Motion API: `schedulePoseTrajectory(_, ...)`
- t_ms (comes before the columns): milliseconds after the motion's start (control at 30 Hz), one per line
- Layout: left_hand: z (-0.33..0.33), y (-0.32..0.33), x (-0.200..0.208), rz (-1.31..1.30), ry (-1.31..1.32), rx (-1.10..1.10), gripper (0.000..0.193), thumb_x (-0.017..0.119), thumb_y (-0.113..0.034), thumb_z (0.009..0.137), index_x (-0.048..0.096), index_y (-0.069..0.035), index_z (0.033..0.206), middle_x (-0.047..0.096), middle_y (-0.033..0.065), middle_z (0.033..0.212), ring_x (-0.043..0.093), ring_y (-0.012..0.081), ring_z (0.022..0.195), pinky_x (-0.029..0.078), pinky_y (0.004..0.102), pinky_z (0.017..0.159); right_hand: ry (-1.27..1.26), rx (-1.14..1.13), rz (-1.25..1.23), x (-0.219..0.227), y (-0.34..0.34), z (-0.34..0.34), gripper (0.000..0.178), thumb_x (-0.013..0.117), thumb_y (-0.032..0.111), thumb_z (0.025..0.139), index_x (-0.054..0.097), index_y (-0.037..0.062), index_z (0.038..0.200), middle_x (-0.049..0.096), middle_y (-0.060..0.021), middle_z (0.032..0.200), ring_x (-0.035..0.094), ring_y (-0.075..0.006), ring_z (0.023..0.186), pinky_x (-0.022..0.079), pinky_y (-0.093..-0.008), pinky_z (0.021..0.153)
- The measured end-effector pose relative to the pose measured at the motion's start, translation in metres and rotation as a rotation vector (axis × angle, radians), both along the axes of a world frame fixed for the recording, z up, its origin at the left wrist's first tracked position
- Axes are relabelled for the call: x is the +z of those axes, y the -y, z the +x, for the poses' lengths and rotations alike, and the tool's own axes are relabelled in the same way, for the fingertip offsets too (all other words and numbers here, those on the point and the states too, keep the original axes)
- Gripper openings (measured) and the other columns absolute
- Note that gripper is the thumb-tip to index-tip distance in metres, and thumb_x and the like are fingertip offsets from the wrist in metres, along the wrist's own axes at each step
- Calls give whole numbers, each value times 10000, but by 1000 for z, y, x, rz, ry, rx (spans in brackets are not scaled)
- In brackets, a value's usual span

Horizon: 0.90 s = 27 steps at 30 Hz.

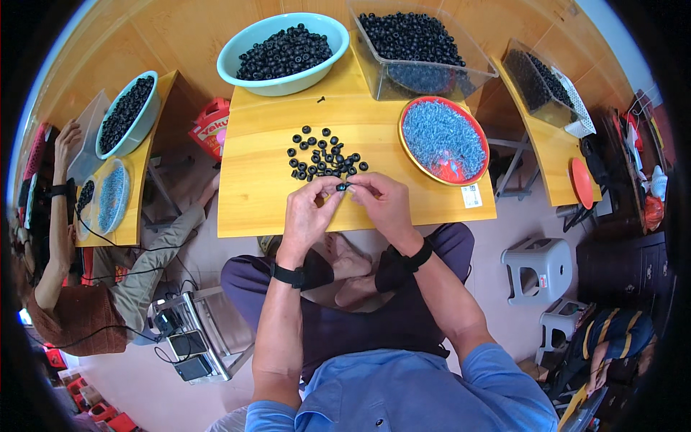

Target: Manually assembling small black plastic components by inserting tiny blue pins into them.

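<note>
Close together above the table's near edge, my left hand (311, 214) and my right hand (385, 209) meet fingertip to fingertip. Pinched in my left fingers is a small black ring-shaped part (341, 187). My right thumb and fingers are closed at its side on something too small to make out. Just beyond my fingertips lies a loose cluster of black ring-shaped parts (322, 157). To the right, a red plate (452, 171) with a yellow rim holds a heap of small shiny blue-grey pieces (443, 137).
A pale blue basin (281, 85) and a clear plastic bin (475, 81), both full of black parts, stand at the back of the wooden table (252, 194). Another person (68, 309) sits at a left table. A grey stool (536, 270) stands at right.
</note>
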<state>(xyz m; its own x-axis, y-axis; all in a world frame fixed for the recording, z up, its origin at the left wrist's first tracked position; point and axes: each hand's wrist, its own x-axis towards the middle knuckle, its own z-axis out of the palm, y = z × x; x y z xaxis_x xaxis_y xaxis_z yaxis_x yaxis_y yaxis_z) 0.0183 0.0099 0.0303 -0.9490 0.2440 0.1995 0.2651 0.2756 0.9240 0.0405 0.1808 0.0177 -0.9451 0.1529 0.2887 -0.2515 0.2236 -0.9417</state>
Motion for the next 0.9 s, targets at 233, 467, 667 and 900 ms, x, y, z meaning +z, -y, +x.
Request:
schedulePoseTrajectory(233, -1, 0, -4, 28, -35, -11, 200, 730, -12, 898, 717, 19, 1096, 720, 31, 862, 640, 81, 783, 538, 244, 738, -47, -22, 134, 9, 0, 3, 124, 725, 22, 873, 728, 9, 997, 725, -129, 886, 713, -209, 766, 550, -307, 671)
schedulePoseTrajectory(467, 0, 1, -2, -8, -17, 3, 206, 730, -13, 892, 720, 4, 1098, 723, 39, 872, 646, 85, 789, 539, 248, 740, -59, -33, 126, 10, 3, 8, 135, 730, 31, 873, 699, 2, 1001, 724, -128, 890, 729, -236, 800, 563, -318, 689)
schedulePoseTrajectory(667, 1, -3, 0, 27, -33, 24, 197, 742, -27, 880, 723, -9, 1075, 721, 57, 856, 638, 108, 740, 521, 259, 683, -131, -33, 266, 14, 1, 10, 127, 730, 29, 871, 689, 7, 989, 714, -135, 909, 721, -268, 813, 556, -325, 683)
schedulePoseTrajectory(900, 0, 0, -3, -4, -74, 17, 201, 756, -50, 868, 724, -16, 1064, 721, 82, 847, 625, 140, 689, 506, 282, 635, -269, -37, 369, 17, 0, 8, 111, 709, 12, 877, 689, 4, 986, 705, -138, 908, 706, -311, 812, 563, -372, 700)
